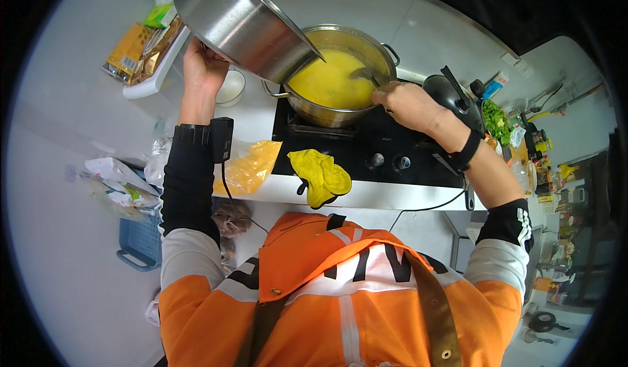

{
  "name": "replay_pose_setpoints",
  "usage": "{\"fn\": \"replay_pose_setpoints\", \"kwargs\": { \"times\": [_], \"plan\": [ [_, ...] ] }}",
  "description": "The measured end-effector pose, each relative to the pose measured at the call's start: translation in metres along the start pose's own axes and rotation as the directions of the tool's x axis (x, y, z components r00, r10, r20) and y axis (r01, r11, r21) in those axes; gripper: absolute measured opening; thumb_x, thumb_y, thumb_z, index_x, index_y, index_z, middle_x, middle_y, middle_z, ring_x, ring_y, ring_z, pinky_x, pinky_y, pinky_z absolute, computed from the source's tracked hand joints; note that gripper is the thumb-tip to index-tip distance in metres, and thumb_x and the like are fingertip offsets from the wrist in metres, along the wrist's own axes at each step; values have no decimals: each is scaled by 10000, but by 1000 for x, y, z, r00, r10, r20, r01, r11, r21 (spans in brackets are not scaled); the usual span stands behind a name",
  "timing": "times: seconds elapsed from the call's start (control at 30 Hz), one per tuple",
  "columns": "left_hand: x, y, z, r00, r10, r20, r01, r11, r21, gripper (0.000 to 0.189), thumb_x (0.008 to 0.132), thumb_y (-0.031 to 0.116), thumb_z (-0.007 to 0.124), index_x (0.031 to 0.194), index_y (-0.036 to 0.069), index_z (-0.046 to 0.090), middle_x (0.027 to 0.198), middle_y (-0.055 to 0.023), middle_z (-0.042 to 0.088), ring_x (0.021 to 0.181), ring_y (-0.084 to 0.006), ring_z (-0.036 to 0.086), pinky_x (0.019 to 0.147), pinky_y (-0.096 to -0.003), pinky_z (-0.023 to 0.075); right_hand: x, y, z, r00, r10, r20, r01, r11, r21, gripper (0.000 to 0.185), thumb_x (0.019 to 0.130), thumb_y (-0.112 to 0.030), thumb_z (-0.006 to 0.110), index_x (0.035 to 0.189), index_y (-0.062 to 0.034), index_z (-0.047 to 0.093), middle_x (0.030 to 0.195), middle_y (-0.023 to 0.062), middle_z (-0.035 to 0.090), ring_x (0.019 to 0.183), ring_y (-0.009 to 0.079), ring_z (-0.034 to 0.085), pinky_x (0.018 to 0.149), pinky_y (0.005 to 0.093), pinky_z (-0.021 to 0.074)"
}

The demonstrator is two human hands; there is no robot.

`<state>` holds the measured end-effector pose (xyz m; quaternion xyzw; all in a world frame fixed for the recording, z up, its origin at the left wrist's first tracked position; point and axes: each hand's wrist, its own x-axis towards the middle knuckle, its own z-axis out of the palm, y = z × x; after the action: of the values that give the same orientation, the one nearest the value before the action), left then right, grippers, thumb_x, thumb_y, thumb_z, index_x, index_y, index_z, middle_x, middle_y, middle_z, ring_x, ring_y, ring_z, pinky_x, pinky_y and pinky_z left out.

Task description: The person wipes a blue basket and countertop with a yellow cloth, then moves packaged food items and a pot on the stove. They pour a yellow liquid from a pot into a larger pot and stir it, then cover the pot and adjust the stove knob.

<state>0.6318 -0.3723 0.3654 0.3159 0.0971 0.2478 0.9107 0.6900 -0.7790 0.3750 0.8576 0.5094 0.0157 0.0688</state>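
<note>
My left hand (pixel 203 63) grips a large stainless steel basin (pixel 245 28) from its underside and holds it tilted, rim toward the pot. What the basin holds inside is hidden from me. Below its lip stands a two-handled steel pot (pixel 324 117) on the stove, filled with yellow liquid (pixel 328 85). With my right hand (pixel 405 103) I hold the handle of a dark ladle or spatula (pixel 362 73), whose head rests in the liquid near the pot's right wall.
A yellow cloth (pixel 321 175) lies at the front of the black gas stove (pixel 363 144). An orange plastic bag (pixel 250 166) and a white bowl (pixel 231 88) are on the left counter. At right stand a lidded dark pan (pixel 454 99) and leafy greens (pixel 496 121). A shelf (pixel 157 75) holds packets.
</note>
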Motion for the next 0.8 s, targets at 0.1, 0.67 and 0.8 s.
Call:
{"fn": "replay_pose_setpoints", "kwargs": {
  "times": [0.1,0.67,0.8],
  "plan": [
    [-2,-3,0,999,35,-1,-35,999,-12,251,1026,246,433,1020,75,617,940,-19,668,831,-128,606,738,-289,460,7,14,-13,994,-20,-109,27,998,64,228,829,9,587,1040,-46,654,1040,178,690,1004,353,654,853,438,545],
    [-5,2,-3,999,45,-16,-45,999,-27,264,1011,243,447,1058,57,629,987,-15,651,920,-132,585,865,-359,455,14,-10,11,915,403,-7,-226,529,818,202,916,-116,589,1009,28,697,887,102,715,811,171,679,782,297,535],
    [-12,6,11,997,71,-40,-72,997,-10,357,1010,251,410,1233,31,581,1250,-90,612,1151,-241,567,1045,-461,401,35,-2,27,799,556,-228,-55,444,894,246,927,-162,581,1007,36,702,808,87,703,747,153,668,717,298,530]
  ]
}}
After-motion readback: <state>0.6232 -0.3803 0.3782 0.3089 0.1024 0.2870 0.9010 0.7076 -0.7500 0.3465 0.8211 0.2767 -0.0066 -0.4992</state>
